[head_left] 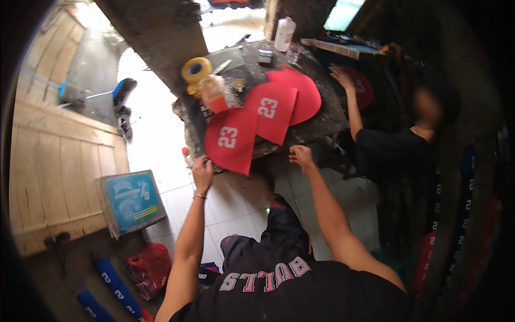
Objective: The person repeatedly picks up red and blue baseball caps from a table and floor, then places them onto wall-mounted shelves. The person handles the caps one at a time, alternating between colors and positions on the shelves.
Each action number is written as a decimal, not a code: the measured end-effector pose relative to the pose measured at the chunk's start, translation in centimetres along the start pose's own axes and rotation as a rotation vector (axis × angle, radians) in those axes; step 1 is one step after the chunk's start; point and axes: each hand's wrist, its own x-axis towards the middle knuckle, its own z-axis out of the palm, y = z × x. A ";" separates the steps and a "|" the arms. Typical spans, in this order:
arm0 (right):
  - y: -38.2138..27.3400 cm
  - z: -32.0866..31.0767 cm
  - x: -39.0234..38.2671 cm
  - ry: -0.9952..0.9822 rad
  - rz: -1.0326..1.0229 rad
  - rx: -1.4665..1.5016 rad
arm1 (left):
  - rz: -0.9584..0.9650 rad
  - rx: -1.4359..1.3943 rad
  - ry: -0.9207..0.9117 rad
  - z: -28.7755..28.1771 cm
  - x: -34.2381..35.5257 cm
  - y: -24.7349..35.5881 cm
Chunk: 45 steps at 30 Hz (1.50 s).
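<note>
Three red cut pieces with white printed digits lie overlapping on the dark worktable (332,115). The nearest red piece (236,155) reaches over the table's front edge. At its lower left border, the fingers of my left hand (202,173) are closed on the rim. Behind it lie the middle red piece (281,121) and the far red piece (306,96). My right hand (303,157) hovers in front of the table edge, apart from the pieces. Its fingers are loosely bent and apart, with nothing visible in them.
Yellow tape rolls (197,70), a jar with red contents (214,96) and a white bottle (285,35) stand on the table. At the right, a co-worker's hand (342,78) is raised near another red piece (360,91). A framed printing screen (134,201) stands at left.
</note>
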 end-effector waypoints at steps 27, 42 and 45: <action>-15.1 13.9 -7.7 -0.938 -0.008 -0.147 | -0.735 -0.906 0.601 -10.8 -15.8 5.1; 9.2 39.7 -49.0 -1.880 -1.137 -0.977 | -0.954 0.514 1.529 -24.3 -72.7 15.5; 14.2 42.1 -53.1 -2.183 -1.695 -1.043 | -1.209 0.476 1.434 -21.6 -78.7 17.9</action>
